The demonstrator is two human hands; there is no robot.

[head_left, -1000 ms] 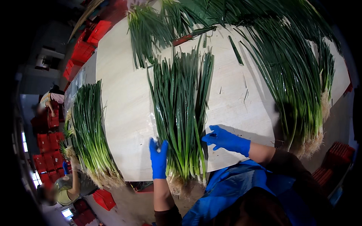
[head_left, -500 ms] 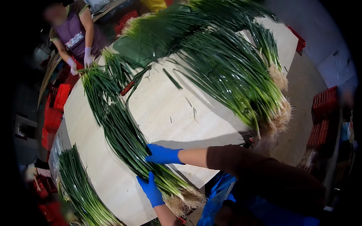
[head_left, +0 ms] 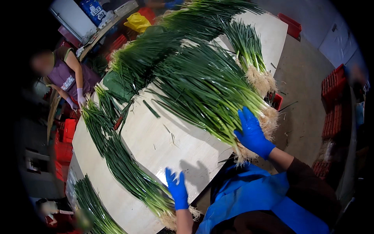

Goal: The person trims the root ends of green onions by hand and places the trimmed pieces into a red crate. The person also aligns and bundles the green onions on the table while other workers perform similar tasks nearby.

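Observation:
On the right side of the table lies a big heap of green onions [head_left: 210, 89], its pale roots toward the right edge. My right hand [head_left: 253, 134], in a blue glove, is at the white stems beside the roots, fingers spread. Lower down, my left hand [head_left: 177, 189], also blue-gloved, is raised with fingers apart and holds nothing. Just left of it a long bundle of green onions [head_left: 130, 175] lies on the pale tabletop [head_left: 171, 134], roots toward me.
Across the table a person in a purple apron [head_left: 74, 80] handles green onions. A smaller bunch [head_left: 249, 50] lies at the far right and another bundle [head_left: 97, 210] at the near left. Red crates [head_left: 333, 93] are stacked on the right. A yellow bag [head_left: 137, 22] is at the back.
Both hands have let go of the long bundle. My right hand has moved right to the big heap; my left has lifted and come a little right. The view has shifted.

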